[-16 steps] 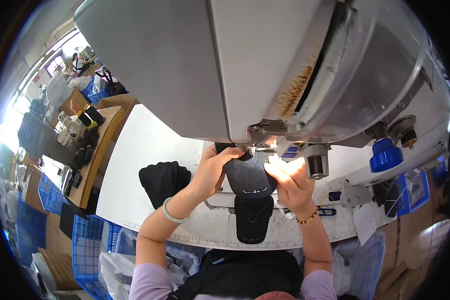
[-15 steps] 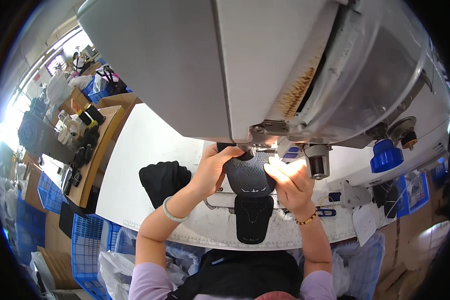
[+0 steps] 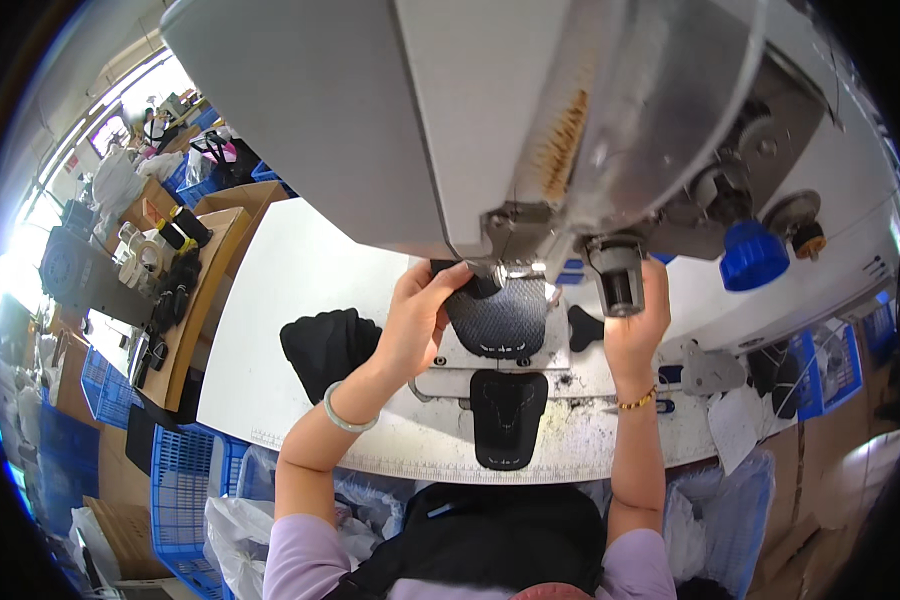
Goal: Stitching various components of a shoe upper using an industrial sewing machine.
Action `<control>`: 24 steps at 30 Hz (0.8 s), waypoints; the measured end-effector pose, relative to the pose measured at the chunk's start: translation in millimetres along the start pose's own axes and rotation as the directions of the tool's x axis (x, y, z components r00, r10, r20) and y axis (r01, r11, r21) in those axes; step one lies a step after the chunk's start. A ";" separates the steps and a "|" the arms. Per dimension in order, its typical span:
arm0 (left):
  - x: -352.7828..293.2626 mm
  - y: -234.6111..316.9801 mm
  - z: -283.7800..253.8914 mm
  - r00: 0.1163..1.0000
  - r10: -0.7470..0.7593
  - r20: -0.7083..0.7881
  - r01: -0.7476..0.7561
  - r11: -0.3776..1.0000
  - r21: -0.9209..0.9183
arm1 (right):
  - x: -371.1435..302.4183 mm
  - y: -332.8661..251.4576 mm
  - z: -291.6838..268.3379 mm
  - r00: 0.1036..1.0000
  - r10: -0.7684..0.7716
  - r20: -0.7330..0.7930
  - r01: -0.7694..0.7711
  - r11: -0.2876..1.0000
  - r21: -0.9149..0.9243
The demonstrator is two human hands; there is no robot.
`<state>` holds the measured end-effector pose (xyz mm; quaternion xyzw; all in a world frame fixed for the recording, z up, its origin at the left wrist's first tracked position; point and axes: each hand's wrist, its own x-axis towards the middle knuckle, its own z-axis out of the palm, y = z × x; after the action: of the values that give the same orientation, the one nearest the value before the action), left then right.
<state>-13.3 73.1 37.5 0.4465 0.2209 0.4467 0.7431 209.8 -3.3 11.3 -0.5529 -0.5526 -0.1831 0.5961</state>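
A grey and black mesh fabric piece point(image 3: 502, 318) with pale marks on its near edge lies under the head of a sewing machine point(image 3: 320, 130). My left hand point(image 3: 417, 318) is closed at its far left edge, thumb and fingers pinching the black part there. My right hand point(image 3: 638, 335) is raised to the right of the piece, apart from it, beside a dark cylinder on the machine. Its fingertips are partly hidden behind that cylinder, so its grip cannot be made out. Nearer to me, a black tongue-shaped piece point(image 3: 508, 420) lies flat on the white table point(image 3: 260, 290).
Black folded pieces point(image 3: 328, 350) are stacked on the table's left. A small dark piece point(image 3: 585, 328) lies right of the mesh one. A blue knob point(image 3: 753, 255) juts from the machine. Blue crates point(image 3: 185, 490) stand left; thread spools point(image 3: 192, 226) sit on a side bench.
My right hand has let go of the mesh piece and moved right and away from me, up beside the machine. The left hand keeps its hold. The whole view has shifted slightly.
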 end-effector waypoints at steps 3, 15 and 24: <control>1.4 -1.2 4.9 0.996 0.090 0.012 -0.090 0.996 0.026 | 4.7 8.2 3.6 0.998 0.048 0.049 -0.045 0.998 -0.054; -74.8 52.1 -113.9 0.778 0.453 -0.435 0.037 0.659 0.752 | -48.7 48.7 -27.5 0.763 0.292 0.577 -0.073 0.926 -0.371; -101.7 -37.5 -57.0 0.879 0.439 0.185 -0.178 -0.057 0.982 | -55.5 54.9 -25.0 0.800 0.201 0.566 0.016 0.935 -0.355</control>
<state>-88.3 4.5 -30.7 0.8249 0.4276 0.3621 0.0749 248.9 -29.0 -56.0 -0.7039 -0.6424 -0.0644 0.2962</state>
